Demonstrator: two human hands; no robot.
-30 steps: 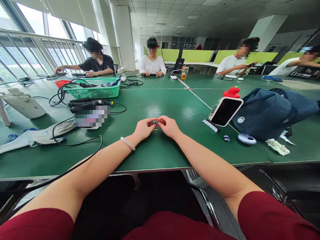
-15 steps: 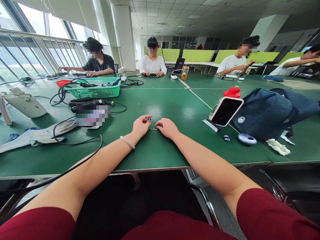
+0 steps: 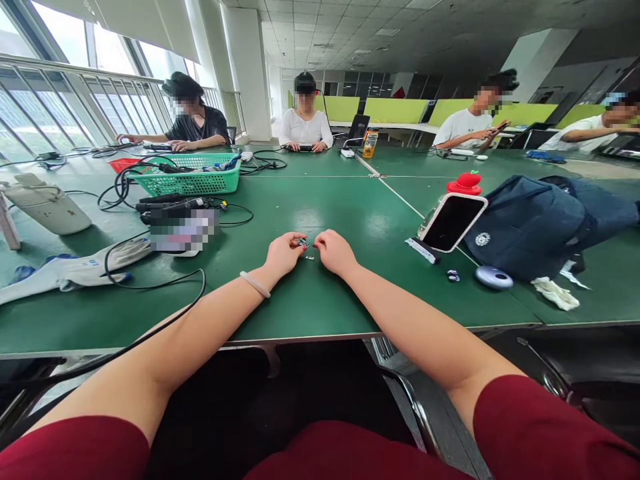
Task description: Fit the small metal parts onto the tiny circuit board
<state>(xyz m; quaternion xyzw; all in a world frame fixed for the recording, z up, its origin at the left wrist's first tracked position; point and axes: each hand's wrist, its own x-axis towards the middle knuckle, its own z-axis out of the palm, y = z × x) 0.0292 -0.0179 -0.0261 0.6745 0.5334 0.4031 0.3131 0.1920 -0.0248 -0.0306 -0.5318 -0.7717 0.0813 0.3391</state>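
Observation:
My left hand (image 3: 286, 253) is closed in a pinch on a small dark patterned piece (image 3: 303, 243), too small to name. Just across from it, my right hand (image 3: 334, 252) has its fingertips pressed together beside that piece. Whether anything sits between those fingertips I cannot make out. A tiny pale part (image 3: 310, 258) lies on the green table (image 3: 330, 303) below and between the two hands.
A phone (image 3: 453, 223) leans upright to the right, before a dark blue backpack (image 3: 530, 220). A round case (image 3: 494, 278) and tissue (image 3: 556, 293) lie nearby. On the left are a green basket (image 3: 187, 180), gloves (image 3: 95, 263) and a cable (image 3: 197, 293). Several people sit beyond.
My right hand has lifted slightly off the tiny pale part and its fingertips have come together. The piece in my left hand has turned and shows more.

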